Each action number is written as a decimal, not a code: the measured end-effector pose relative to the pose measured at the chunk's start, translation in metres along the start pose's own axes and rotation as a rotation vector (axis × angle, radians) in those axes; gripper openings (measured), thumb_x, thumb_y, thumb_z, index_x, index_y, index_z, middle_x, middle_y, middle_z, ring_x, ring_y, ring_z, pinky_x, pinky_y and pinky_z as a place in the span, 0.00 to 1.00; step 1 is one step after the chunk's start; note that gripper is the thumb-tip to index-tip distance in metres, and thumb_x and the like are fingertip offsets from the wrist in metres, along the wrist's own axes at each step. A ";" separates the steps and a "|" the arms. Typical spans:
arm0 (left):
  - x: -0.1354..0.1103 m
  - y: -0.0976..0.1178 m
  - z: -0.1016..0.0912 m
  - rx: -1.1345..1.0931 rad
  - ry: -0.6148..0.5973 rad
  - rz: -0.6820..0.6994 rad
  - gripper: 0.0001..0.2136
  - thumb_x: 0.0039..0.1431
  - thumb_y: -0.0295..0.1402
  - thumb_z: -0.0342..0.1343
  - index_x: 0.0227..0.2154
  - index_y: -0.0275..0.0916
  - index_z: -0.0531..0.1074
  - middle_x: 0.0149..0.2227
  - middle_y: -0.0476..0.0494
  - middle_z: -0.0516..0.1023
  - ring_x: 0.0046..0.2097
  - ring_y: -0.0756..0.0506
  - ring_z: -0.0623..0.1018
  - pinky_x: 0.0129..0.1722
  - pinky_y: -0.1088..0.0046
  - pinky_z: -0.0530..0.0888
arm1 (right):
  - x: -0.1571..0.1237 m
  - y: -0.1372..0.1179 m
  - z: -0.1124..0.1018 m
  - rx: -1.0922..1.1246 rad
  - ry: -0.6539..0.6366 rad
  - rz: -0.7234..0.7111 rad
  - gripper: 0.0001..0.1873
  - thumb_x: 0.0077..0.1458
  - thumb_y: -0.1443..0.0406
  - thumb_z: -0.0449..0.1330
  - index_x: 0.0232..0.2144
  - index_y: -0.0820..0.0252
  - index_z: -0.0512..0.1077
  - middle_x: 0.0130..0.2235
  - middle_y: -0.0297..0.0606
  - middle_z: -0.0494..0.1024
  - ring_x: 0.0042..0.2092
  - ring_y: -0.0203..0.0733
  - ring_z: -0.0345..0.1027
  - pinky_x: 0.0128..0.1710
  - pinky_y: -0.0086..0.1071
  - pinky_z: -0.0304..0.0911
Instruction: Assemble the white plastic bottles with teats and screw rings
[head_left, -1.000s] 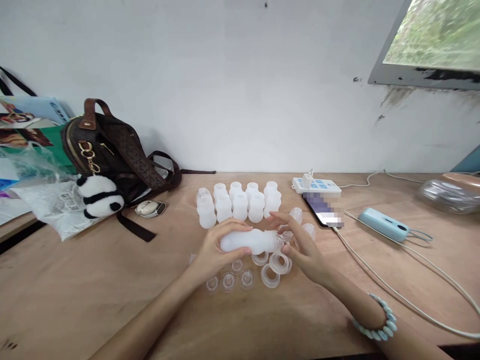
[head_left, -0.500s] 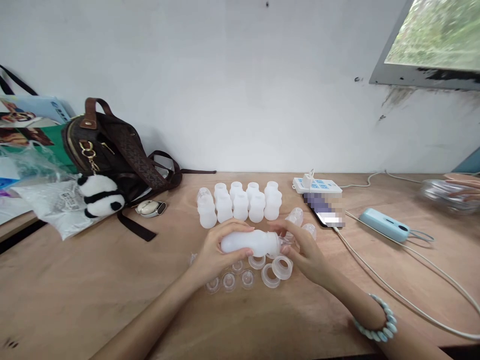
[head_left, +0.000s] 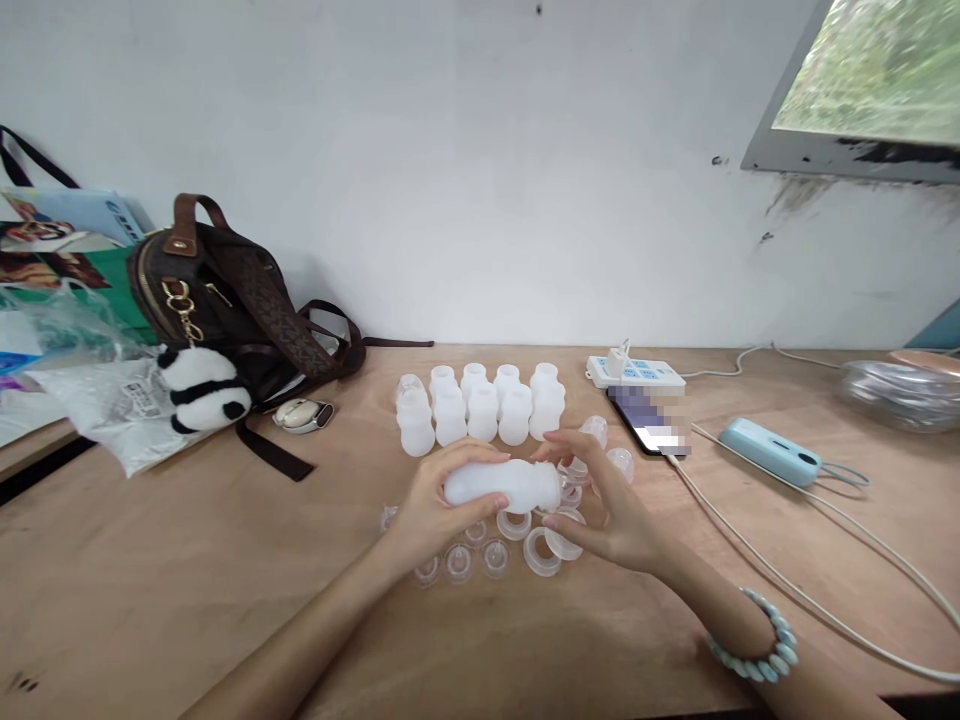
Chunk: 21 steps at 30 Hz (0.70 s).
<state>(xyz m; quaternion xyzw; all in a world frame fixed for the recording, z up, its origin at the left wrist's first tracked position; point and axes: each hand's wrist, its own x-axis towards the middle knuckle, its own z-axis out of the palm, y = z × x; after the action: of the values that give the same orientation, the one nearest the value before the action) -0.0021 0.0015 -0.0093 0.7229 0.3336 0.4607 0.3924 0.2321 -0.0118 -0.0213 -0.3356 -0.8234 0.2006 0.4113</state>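
My left hand is wrapped round a frosted white baby bottle, which lies sideways with its neck to the right. Around that neck my right hand is spread, thumb below and fingers above, with a gap on both sides. Beneath the hands are clear silicone nipples and translucent screw rings on the wooden table. Clear domed caps stand just beyond my right fingers, partly hidden by them. Behind the held bottle, several white bottles stand upright in two rows.
A brown backpack with a panda plush and a computer mouse are on the left. On the right are a power strip, a phone, a blue oblong device and a white cable.
My right fingers have opened away from the bottle's neck, where they were pinching a clear part. The left hand keeps the bottle in nearly the same place.
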 end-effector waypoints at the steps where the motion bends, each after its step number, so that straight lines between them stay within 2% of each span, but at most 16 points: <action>1: 0.000 0.000 0.000 0.001 0.004 -0.003 0.12 0.51 0.34 0.66 0.40 0.41 0.78 0.43 0.46 0.79 0.45 0.49 0.78 0.46 0.75 0.73 | 0.000 0.000 0.000 -0.020 0.010 0.002 0.27 0.58 0.59 0.61 0.57 0.54 0.58 0.48 0.39 0.71 0.47 0.41 0.66 0.47 0.34 0.63; 5: -0.001 0.001 0.001 0.015 -0.016 0.019 0.13 0.50 0.34 0.66 0.41 0.42 0.79 0.43 0.47 0.79 0.47 0.49 0.77 0.48 0.75 0.72 | -0.002 0.005 0.002 -0.042 0.049 0.056 0.12 0.62 0.57 0.57 0.45 0.56 0.68 0.40 0.37 0.75 0.40 0.39 0.68 0.40 0.32 0.64; 8: -0.001 0.002 0.001 0.009 -0.019 -0.007 0.13 0.49 0.35 0.67 0.40 0.42 0.79 0.43 0.47 0.79 0.47 0.49 0.77 0.48 0.76 0.72 | -0.003 0.008 0.003 -0.032 0.056 0.072 0.18 0.63 0.52 0.55 0.48 0.56 0.68 0.41 0.39 0.76 0.41 0.41 0.70 0.40 0.34 0.65; 11: 0.000 0.003 0.001 -0.023 -0.002 -0.152 0.15 0.50 0.37 0.65 0.41 0.40 0.77 0.43 0.46 0.79 0.45 0.49 0.77 0.45 0.77 0.73 | -0.002 0.006 0.002 -0.079 0.045 0.019 0.26 0.59 0.51 0.60 0.55 0.55 0.64 0.47 0.41 0.75 0.46 0.43 0.70 0.43 0.34 0.66; 14: 0.001 0.003 0.000 -0.024 -0.036 -0.286 0.20 0.50 0.39 0.64 0.46 0.40 0.75 0.47 0.46 0.78 0.47 0.48 0.77 0.44 0.77 0.73 | 0.001 0.001 0.000 -0.180 0.087 -0.078 0.20 0.60 0.55 0.60 0.51 0.56 0.66 0.44 0.40 0.76 0.44 0.42 0.70 0.43 0.34 0.66; 17: 0.001 0.004 -0.001 0.046 -0.123 -0.352 0.23 0.46 0.40 0.67 0.46 0.40 0.75 0.43 0.47 0.79 0.40 0.48 0.77 0.36 0.78 0.73 | 0.004 0.000 -0.001 -0.254 0.131 -0.164 0.17 0.60 0.55 0.60 0.46 0.59 0.69 0.37 0.40 0.76 0.38 0.41 0.69 0.37 0.34 0.64; 19: -0.001 0.004 -0.001 0.154 -0.141 -0.278 0.22 0.45 0.41 0.69 0.43 0.39 0.76 0.39 0.48 0.79 0.37 0.49 0.76 0.35 0.78 0.71 | 0.005 0.001 -0.001 -0.268 0.140 -0.163 0.16 0.59 0.53 0.60 0.41 0.59 0.70 0.33 0.38 0.75 0.34 0.39 0.67 0.33 0.32 0.62; 21: -0.004 0.004 0.000 0.278 -0.130 -0.106 0.20 0.48 0.42 0.68 0.43 0.40 0.76 0.39 0.49 0.79 0.39 0.50 0.76 0.39 0.77 0.72 | 0.004 0.003 0.000 -0.252 0.150 -0.119 0.15 0.58 0.53 0.60 0.38 0.59 0.71 0.30 0.37 0.74 0.32 0.39 0.66 0.31 0.31 0.61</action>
<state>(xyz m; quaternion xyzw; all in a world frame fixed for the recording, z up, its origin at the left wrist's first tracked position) -0.0031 -0.0034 -0.0074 0.7799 0.4058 0.3411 0.3329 0.2317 -0.0066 -0.0207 -0.3492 -0.8274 0.0454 0.4376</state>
